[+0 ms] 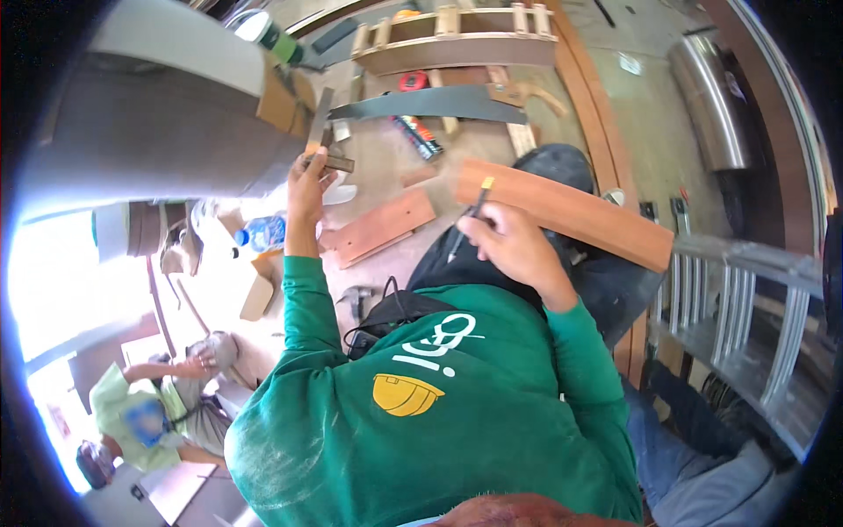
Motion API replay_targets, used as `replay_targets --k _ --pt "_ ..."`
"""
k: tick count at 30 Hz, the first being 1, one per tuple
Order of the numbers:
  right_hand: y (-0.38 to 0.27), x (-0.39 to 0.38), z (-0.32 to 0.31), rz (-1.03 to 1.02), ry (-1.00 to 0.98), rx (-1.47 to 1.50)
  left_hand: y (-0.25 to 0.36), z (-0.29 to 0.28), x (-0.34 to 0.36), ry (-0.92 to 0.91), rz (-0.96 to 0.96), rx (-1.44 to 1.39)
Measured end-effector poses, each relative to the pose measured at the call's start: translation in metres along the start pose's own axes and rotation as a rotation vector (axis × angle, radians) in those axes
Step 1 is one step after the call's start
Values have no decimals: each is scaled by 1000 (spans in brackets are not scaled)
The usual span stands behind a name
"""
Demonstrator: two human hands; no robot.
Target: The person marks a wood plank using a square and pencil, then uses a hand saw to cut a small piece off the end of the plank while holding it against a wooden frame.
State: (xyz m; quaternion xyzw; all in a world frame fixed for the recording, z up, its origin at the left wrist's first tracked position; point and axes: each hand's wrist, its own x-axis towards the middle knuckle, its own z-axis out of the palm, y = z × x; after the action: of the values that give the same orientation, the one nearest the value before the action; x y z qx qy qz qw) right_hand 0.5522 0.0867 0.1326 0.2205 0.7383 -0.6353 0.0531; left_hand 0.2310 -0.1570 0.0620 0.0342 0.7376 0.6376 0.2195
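My left hand (306, 195) is raised at the left, closed around a try square; the square's metal blade (320, 116) points away from me. In my right hand (511, 241) is a dark, slim pen with a yellow end (481, 198), pinched between the fingers. Beyond that hand a long reddish-brown wooden board (571, 215) lies slantwise across my legs, apart from the square. A shorter board (382, 228) with small dark holes rests on the floor between my hands.
Farther off lie a handsaw (430, 103), a red tape measure (414, 81), a dark printed tube (416, 138) and a wooden frame (452, 51). A hammer (357, 297) is near my left elbow. An aluminium ladder (738, 290) stands right; a person (132, 408) sits lower left.
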Motion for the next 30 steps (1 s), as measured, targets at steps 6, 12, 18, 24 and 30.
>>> replay_targets --k 6,12,18,24,30 --pt "9 115 89 72 -312 -186 -38 -11 -42 20 -35 -3" --pt "41 201 127 61 -109 -380 -91 7 -41 -40 -231 -210" --pt "26 160 112 -200 -87 -89 -129 -5 -21 85 -130 -178" --pt "19 47 42 -128 -314 79 -99 10 -43 -48 116 485" --pt "43 -68 -44 -56 195 367 -59 89 -75 -130 431 378"
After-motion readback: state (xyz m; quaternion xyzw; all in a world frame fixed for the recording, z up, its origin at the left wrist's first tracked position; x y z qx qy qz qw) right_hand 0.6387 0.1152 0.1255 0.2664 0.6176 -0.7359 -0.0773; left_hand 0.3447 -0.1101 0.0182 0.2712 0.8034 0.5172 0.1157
